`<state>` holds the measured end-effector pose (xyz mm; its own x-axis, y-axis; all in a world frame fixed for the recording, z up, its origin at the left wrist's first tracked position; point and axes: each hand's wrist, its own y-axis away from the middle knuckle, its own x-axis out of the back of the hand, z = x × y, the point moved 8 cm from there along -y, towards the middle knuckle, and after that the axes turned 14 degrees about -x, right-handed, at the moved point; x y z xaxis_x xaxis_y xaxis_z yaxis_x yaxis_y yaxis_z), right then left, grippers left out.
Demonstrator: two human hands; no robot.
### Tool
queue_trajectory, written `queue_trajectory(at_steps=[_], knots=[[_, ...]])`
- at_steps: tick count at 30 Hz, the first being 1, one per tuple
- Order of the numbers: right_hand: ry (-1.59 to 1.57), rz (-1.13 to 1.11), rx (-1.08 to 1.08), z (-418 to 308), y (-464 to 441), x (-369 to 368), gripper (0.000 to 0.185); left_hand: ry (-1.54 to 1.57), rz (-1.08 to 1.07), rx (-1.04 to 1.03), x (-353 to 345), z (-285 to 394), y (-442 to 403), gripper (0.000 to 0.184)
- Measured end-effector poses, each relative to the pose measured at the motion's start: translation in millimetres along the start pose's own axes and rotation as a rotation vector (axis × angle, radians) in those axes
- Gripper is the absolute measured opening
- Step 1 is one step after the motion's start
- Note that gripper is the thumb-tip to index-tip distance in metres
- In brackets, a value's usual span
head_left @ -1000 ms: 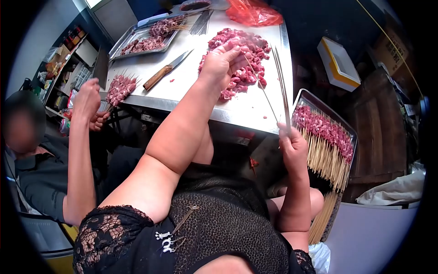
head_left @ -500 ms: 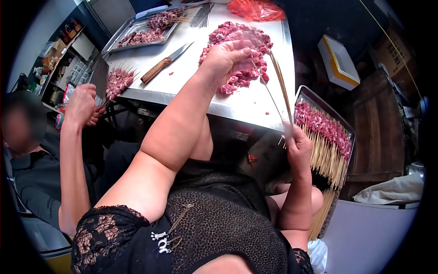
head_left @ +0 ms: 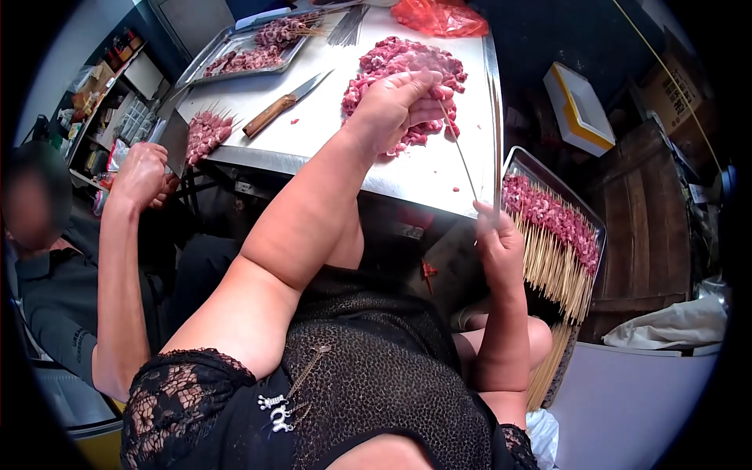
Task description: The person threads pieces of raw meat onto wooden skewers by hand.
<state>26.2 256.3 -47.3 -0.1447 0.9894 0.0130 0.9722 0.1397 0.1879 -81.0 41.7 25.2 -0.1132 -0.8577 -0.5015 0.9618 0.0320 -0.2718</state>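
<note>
Above the pile of diced raw meat [head_left: 403, 59], my left hand [head_left: 395, 108] pinches a small piece of meat [head_left: 444, 93]. The tip of a thin bamboo skewer [head_left: 462, 153] meets that piece. My right hand [head_left: 499, 235], just off the table's near right corner, is closed on the skewer's lower end. It also grips a few more bamboo skewers [head_left: 497, 133], which point up along the table edge and look blurred. A tray [head_left: 599, 243] beside my right hand holds rows of finished meat skewers [head_left: 556, 227].
A knife [head_left: 286, 104] with a wooden handle lies on the white table [head_left: 313, 149]. Behind it are a metal tray of meat [head_left: 243, 66] and a red plastic bag [head_left: 439, 17]. At left, a co-worker's hands [head_left: 141, 176] are near a bunch of meat skewers [head_left: 207, 135].
The skewer bunch in my right hand has swung upright, away from the single skewer. My left fingers have curled round a meat piece at that skewer's tip.
</note>
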Motion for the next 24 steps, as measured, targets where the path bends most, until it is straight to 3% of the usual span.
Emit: queue_trajectory(at_steps=[11,16,24], knots=[[0.163,0.107,0.099,-7.1,0.3,3.6,0.020,0.078,0.029,-0.014,-2.9,-3.2,3.7,0.024],[0.237,0.159,0.186,-16.9,1.0,10.0,0.020,0.085,-0.059,0.042,-8.6,0.5,8.0,0.029],[-0.161,-0.157,-0.143,-5.1,2.3,-16.5,0.023,0.054,-0.096,0.059,-10.2,0.1,8.9,0.029]])
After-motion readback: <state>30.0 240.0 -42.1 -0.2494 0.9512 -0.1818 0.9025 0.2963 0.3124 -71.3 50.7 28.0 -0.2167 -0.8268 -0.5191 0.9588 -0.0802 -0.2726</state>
